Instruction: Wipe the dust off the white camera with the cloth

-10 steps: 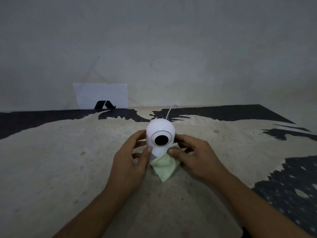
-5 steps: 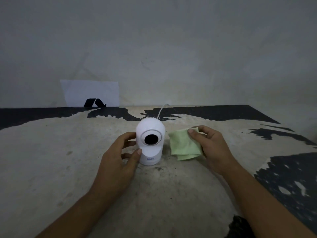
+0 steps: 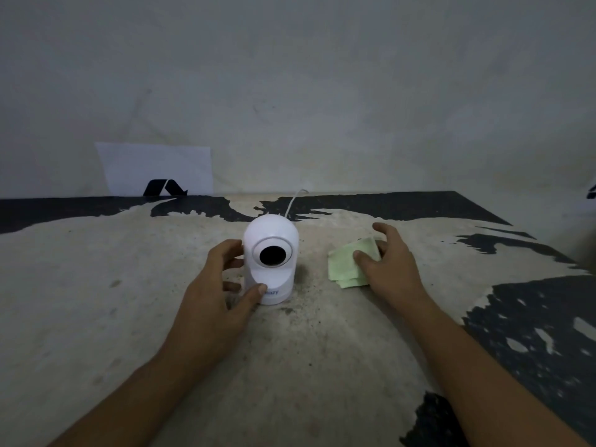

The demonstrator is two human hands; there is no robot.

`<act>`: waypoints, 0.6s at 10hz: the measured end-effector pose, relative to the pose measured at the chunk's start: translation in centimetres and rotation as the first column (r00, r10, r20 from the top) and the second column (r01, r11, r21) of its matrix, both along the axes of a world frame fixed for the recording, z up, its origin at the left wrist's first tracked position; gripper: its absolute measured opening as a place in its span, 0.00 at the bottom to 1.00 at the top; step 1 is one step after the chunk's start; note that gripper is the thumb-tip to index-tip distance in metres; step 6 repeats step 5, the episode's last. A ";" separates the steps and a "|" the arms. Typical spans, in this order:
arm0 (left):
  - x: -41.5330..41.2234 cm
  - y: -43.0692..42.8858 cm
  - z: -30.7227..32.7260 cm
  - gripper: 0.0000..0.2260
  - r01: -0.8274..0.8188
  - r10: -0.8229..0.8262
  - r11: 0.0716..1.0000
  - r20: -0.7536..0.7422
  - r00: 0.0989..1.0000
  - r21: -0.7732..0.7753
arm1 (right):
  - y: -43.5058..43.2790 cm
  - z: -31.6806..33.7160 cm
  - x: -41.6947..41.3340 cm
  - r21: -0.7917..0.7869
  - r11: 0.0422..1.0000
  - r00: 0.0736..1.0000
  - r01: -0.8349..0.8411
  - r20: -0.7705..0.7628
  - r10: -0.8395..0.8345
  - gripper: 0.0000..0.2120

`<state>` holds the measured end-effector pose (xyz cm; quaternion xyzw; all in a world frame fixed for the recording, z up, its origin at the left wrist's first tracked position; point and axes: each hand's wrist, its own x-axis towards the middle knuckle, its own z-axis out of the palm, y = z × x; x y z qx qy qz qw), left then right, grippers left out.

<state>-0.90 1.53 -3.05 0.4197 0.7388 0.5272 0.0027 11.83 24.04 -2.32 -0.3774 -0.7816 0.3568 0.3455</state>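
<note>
The white camera (image 3: 270,262) stands upright on the table, its round dark lens facing me and a white cable (image 3: 295,201) running off behind it. My left hand (image 3: 219,285) grips its left side, thumb on the front of the base and fingers around the back. The folded pale green cloth (image 3: 343,266) lies on the table a short gap to the right of the camera, not touching it. My right hand (image 3: 390,269) holds the cloth's right part, thumb on top and fingers at its far edge, the forefinger lifted.
The table (image 3: 96,317) has a worn beige top with black patches at the back and right. Dark specks of dirt lie in front of the camera. A white sheet (image 3: 154,166) with a black mark leans against the wall at the back left.
The cloth left the camera's base and moved right, then down onto the table. My left hand stayed on the camera, which now stands on the table.
</note>
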 end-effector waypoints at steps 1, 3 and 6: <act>-0.1 0.1 0.0 0.27 -0.008 0.008 1.000 0.005 1.000 -0.003 | 0.5 -0.6 0.0 0.064 0.998 0.995 -0.013 0.096 0.007 0.31; -0.2 0.0 0.0 0.26 -0.002 0.002 1.000 0.004 1.000 -0.005 | 0.1 -0.6 -0.3 0.265 0.958 0.975 0.108 0.162 -0.154 0.24; 1.1 -1.0 0.6 0.25 -0.093 0.092 0.996 0.070 0.993 0.009 | -2.6 0.4 -0.6 0.293 0.955 0.998 0.053 -0.002 -0.055 0.01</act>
